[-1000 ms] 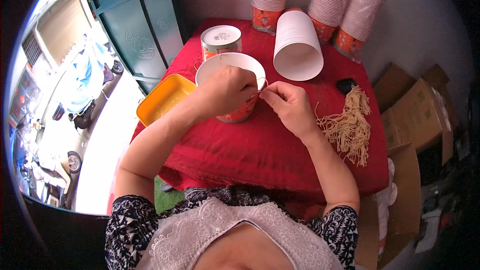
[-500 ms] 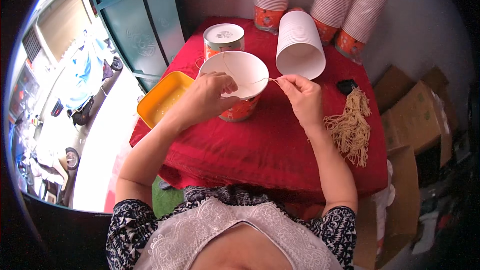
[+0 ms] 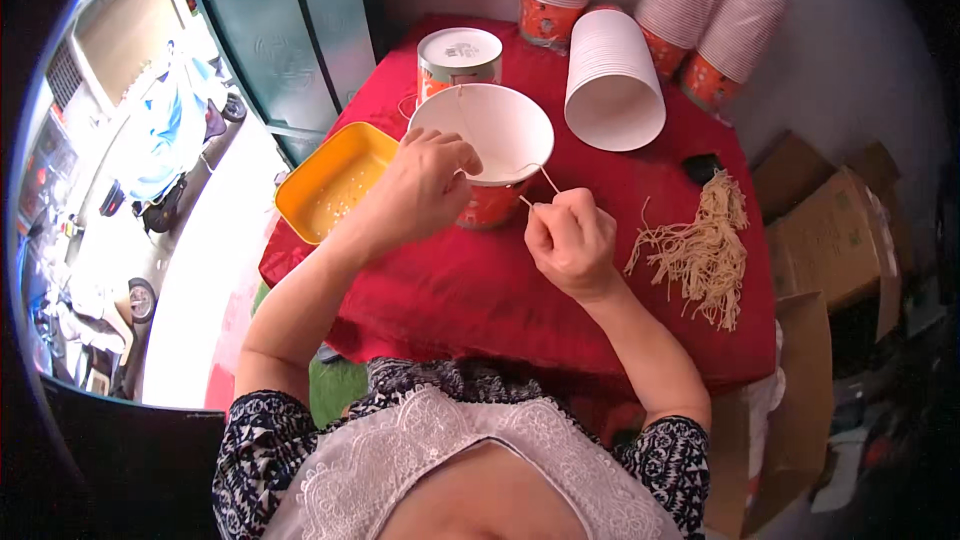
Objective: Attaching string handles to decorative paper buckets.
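A paper bowl (image 3: 492, 130), white inside and orange outside, stands on the red-covered table (image 3: 460, 290). My left hand (image 3: 425, 185) grips its near left side. Just right of the bowl, my right hand (image 3: 572, 240) pinches a thin pale string (image 3: 543, 180) that runs up to the bowl's rim. A bundle of cut pale strings (image 3: 700, 245) lies on the cloth to the right of my right hand.
A yellow tray (image 3: 330, 185) sits at the table's left edge. Behind the bowl is a lidded orange cup (image 3: 458, 58). A stack of white bowls (image 3: 612, 80) lies on its side; upright stacks (image 3: 700, 10) line the wall. Cardboard boxes (image 3: 830, 230) stand at the right.
My right hand has drawn back toward me from the bowl's rim, pulling the string with it. My left hand has stayed on the bowl.
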Available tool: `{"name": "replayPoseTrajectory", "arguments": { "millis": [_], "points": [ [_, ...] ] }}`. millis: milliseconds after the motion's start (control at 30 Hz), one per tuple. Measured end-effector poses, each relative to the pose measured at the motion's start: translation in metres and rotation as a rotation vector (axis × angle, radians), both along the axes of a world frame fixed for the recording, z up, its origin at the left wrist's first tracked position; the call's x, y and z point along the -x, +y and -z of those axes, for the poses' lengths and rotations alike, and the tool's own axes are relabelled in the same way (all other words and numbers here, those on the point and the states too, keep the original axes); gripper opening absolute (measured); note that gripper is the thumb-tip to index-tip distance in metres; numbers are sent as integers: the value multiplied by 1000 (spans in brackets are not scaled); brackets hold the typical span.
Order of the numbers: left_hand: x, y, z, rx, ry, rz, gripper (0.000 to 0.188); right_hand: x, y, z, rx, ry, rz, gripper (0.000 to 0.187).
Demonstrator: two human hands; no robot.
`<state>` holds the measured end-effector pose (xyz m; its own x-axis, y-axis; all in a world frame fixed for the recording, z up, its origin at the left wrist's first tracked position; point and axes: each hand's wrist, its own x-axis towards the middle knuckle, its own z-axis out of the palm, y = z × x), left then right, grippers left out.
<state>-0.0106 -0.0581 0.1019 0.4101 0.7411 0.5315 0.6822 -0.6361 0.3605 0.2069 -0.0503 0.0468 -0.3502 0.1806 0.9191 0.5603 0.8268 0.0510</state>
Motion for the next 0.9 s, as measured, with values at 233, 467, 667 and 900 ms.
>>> {"name": "replayPoseTrajectory", "arguments": {
  "millis": [233,467,667,900],
  "points": [
    [8,-1,3,31,-38,-2,12,8,9,11,-39,-65,-26,20],
    [10,-2,1,42,-54,-9,11,11,14,12,-79,-76,-8,19],
    [11,-2,2,48,-49,-13,11,15,14,9,-78,-88,5,19],
    [9,3,2,28,-45,3,9,16,15,9,-54,-105,26,20]
  ]
}}
